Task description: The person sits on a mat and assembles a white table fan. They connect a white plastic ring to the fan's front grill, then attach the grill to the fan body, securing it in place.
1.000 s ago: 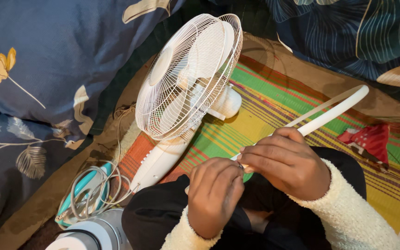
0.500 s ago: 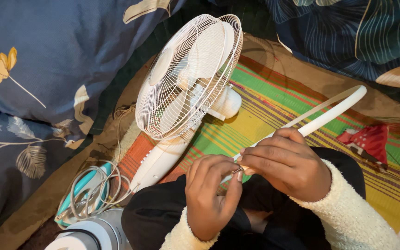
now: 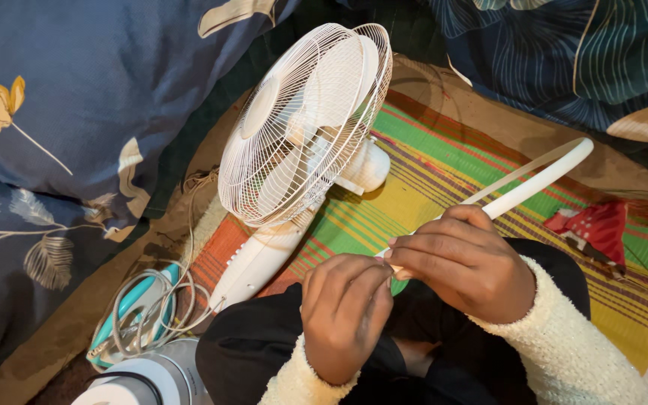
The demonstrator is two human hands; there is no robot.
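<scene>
Your right hand (image 3: pixel 465 262) is wrapped around the near end of a white curved plastic band (image 3: pixel 538 182), the kind of rim strip that goes round a fan guard, and holds it over your lap so that its far end arcs up above the striped woven mat (image 3: pixel 444 169). Your left hand (image 3: pixel 345 315) meets that same end with its fingertips pinched together; the grip is narrow, closed on something too small to make out, right where the band's end sits under your right thumb. As far as this view shows, the band is off the fan and its end fitting is being worked, so the strip is not yet back around the guard. The white table fan (image 3: pixel 305 131) lies tilted on the mat just beyond your knees, its wire cage closed, thin glossy spokes over pale blades, with a smooth plastic neck below. To your left a loose coil of white cord (image 3: pixel 151 311) lies over a teal object on the floor. Soft floral bedding (image 3: pixel 61 112) lies beside it, and a small red cloth (image 3: pixel 598 225) rests on the mat's right.
</scene>
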